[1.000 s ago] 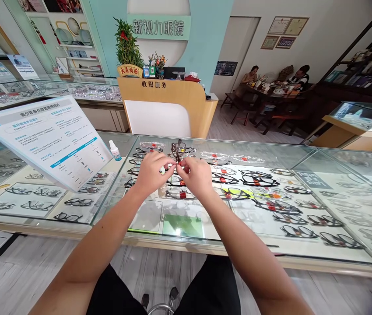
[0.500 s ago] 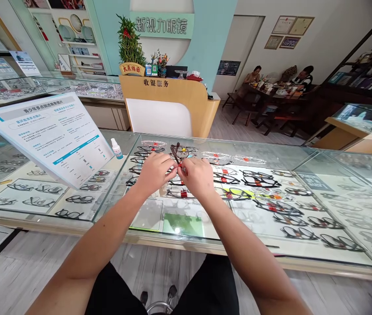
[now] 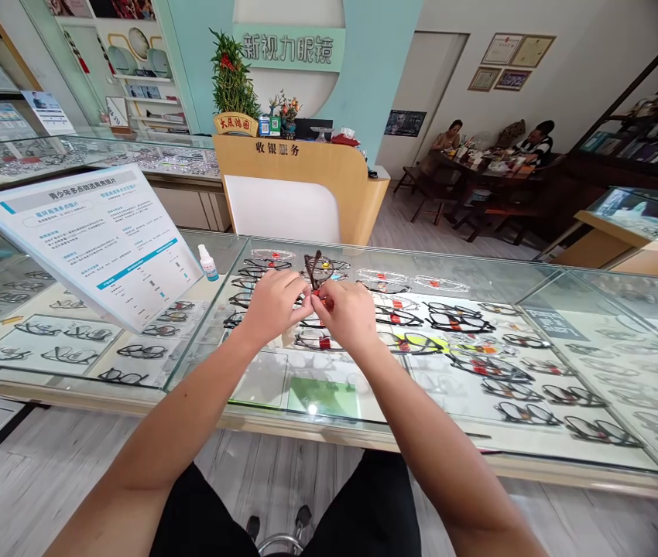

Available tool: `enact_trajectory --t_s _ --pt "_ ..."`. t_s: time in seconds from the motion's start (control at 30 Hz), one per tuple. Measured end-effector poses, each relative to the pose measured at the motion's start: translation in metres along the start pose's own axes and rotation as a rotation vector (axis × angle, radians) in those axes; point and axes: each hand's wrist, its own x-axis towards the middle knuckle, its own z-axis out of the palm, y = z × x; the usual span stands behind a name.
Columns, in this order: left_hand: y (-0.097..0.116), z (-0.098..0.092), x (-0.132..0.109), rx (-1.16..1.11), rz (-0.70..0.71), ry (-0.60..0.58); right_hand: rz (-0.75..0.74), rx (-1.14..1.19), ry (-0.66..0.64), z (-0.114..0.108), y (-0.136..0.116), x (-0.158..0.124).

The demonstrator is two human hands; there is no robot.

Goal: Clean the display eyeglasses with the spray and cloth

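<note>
Above the glass counter, a dark pair of glasses is held up, one temple pointing upward. My left hand is closed at its lower left side, thumb and fingers pinched together. From the other side my right hand pinches the same glasses, its thumb close to the left fingertips. A bit of red shows between the fingers; most of the frame is hidden behind them. Around and under both hands lie rows of eyeglass frames, such as a black pair on the right, several with red tags.
A tilted printed sign and a small white spray bottle stand on the counter to the left. Behind is a wooden cashier desk with a plant. Two people sit at a dark table at the back right.
The raised temple of the glasses has shifted slightly, and the fingertips have moved a little. Both hands stay in nearly the same place, and the view has shifted slightly.
</note>
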Motion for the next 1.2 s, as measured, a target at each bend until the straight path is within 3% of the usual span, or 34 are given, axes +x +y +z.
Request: enact_trajectory --t_s 0.3,0.57,0.87,1.2 --pt "-0.022 -0.002 -0.002 -0.44 -0.333 0.109 0.21 0.384 0.029 -0.006 0.002 0.003" --pt "-0.018 0.001 0.003 -0.67 -0.414 0.019 0.252 0.677 -0.007 -0.008 0.002 0.007" --pt "-0.014 0.001 0.008 -0.907 -0.519 -0.033 0.279 0.771 -0.034 -0.008 0.002 0.009" --pt "-0.018 0.004 0.008 -0.947 -0.574 0.029 0.247 0.78 -0.026 -0.008 0.004 0.008"
